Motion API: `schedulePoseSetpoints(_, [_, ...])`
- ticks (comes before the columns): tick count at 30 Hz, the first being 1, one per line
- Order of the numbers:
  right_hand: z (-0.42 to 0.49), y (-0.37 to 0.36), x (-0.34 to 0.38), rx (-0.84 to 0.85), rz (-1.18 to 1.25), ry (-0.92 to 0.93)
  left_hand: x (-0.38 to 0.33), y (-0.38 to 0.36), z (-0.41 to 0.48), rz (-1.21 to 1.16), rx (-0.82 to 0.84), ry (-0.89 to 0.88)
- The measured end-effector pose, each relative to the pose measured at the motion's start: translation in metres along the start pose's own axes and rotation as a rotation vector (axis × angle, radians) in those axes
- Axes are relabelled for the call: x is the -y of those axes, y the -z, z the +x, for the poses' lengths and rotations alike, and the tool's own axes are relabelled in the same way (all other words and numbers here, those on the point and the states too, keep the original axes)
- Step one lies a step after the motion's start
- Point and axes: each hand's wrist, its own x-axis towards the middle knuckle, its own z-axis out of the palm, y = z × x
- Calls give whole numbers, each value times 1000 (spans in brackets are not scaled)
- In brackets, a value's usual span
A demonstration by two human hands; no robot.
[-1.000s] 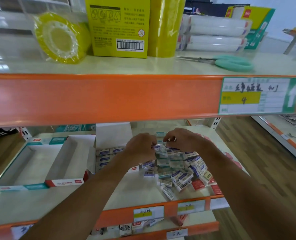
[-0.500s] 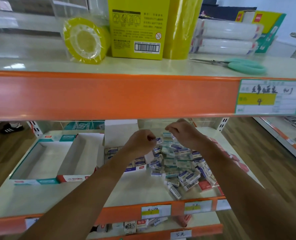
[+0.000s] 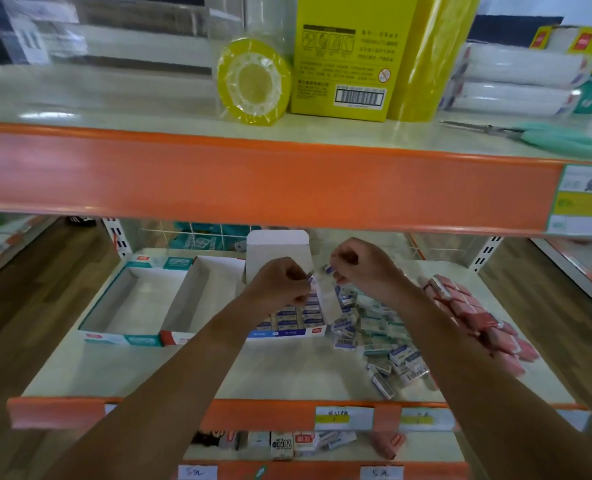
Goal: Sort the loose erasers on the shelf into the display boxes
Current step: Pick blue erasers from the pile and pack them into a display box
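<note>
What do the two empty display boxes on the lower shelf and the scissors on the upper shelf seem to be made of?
The empty display boxes look like thin printed cardboard: matt pale inside, straight folded walls. The scissors seem to have smooth mint-green plastic handles and grey metal blades; blur leaves their finish uncertain.

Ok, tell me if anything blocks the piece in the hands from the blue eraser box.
Nothing visible does. The left hand and right hand pinch the piece above the right end of the blue eraser box, whose top is open. Its flap stands behind, and the loose pile lies to the right.
</note>
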Motion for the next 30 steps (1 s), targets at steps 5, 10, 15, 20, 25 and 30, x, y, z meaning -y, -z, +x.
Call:
schedulePoseSetpoints(5, [2, -14, 9, 7, 8, 39, 15, 12, -5, 107, -63, -52])
schedulePoseSetpoints(10, [0, -25, 15, 34, 19, 14, 21, 23, -13, 82, -92, -42])
schedulePoseSetpoints(15, [1, -33, 20, 68, -111, 5, 24, 32, -21, 119, -42, -53])
schedulePoseSetpoints(20, [1, -39, 22, 110, -106, 28, 26, 33, -23, 217, -21, -104])
schedulePoseSetpoints(25, [0, -43, 20, 97, -109, 49, 27, 43, -23, 365, -51, -107])
schedulePoseSetpoints(30, [-2, -47, 19, 102, -155, 79, 28, 44, -25, 553, -70, -126])
